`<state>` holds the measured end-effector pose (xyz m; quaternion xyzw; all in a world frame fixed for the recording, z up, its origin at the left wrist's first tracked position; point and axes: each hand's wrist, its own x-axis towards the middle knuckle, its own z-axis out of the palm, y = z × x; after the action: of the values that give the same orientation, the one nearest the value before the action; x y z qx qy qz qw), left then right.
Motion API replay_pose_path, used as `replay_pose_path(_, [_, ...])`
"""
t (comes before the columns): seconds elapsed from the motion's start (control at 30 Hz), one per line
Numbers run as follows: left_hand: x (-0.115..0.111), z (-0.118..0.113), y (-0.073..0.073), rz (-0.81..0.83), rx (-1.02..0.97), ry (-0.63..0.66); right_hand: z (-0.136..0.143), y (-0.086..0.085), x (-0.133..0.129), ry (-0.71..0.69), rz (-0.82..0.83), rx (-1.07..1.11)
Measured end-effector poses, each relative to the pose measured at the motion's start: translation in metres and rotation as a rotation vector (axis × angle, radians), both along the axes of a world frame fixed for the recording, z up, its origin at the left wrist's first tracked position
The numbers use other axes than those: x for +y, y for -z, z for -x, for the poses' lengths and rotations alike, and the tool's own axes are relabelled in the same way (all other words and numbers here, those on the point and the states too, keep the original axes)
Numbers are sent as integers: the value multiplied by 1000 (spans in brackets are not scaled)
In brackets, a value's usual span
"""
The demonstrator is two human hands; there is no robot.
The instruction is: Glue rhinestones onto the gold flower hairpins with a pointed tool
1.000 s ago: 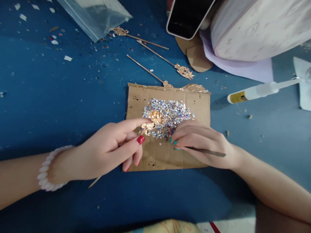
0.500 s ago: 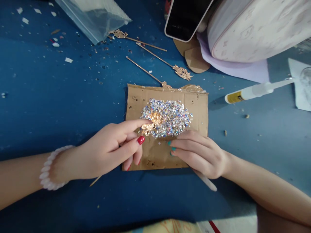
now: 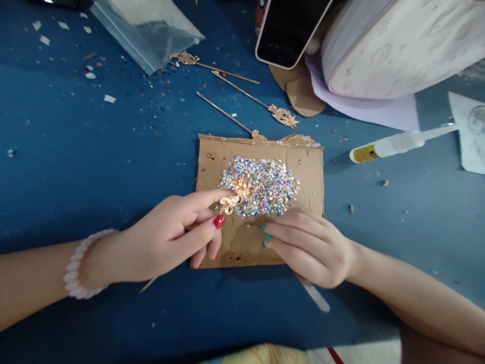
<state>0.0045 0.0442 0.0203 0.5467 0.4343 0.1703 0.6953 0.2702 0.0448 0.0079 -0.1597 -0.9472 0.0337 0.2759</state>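
My left hand, with red nails and a pale bead bracelet, is closed on a gold hairpin whose flower-shaped head sits at the fingertips. A thin stick end shows below that hand. Green-blue nails mark my right hand, its fingers bent together around a slim tool with a pale, rounded, flat end. The tool's working tip is hidden by the fingers. Beneath both hands lies a piece of cardboard bearing a heap of small glittering rhinestones. The hairpin's head is over the heap's left side.
Several gold hairpins lie beyond the cardboard. A clear plastic bag is at upper left, near scattered white flakes. A phone, a pale round case and a glue bottle stand or lie to the right.
My right hand has moved slightly down, toward me, and the pale end of its tool has swung down and left. My left hand keeps the hairpin in nearly the same place.
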Motion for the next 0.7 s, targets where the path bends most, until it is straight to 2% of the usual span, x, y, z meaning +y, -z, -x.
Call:
replay_pose_path(0.17, [0, 0, -1, -13, 9, -2, -3, 5, 2, 99, 326, 118])
replay_pose_path(0.3, [-1, 0, 0, -8, 2, -15, -1, 6, 4, 110, 529, 171])
replay_pose_path(0.7, [-2, -1, 0, -10, -13, -29, 0, 4, 1, 176, 563, 167])
